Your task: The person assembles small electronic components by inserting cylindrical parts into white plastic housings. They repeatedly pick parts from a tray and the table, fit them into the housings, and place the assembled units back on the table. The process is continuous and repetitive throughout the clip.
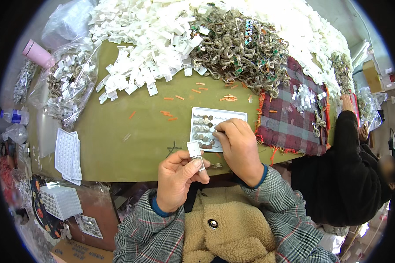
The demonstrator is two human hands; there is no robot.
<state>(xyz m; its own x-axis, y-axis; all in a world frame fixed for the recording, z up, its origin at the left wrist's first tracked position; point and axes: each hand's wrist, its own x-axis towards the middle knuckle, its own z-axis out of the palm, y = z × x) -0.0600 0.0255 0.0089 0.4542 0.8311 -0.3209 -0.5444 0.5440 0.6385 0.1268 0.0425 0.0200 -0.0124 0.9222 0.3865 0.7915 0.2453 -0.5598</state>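
Note:
My left hand grips a small white plastic case between thumb and fingers, its upper part standing clear of the fingertips. A white tray lies in front of me, with rows of round silver button cells in its left part. Over the tray's right side is my right hand, thumb and forefinger pinched together next to the cells. What those fingertips hold, if anything, is too small to make out. Small orange strips are scattered on the olive tabletop beyond the tray.
White plastic cases heap at the back, beside a tangle of wires with green boards. A plaid cloth with clear pieces lies right, near a co-worker's dark sleeve. Left are a filled plastic bag and stacked white trays.

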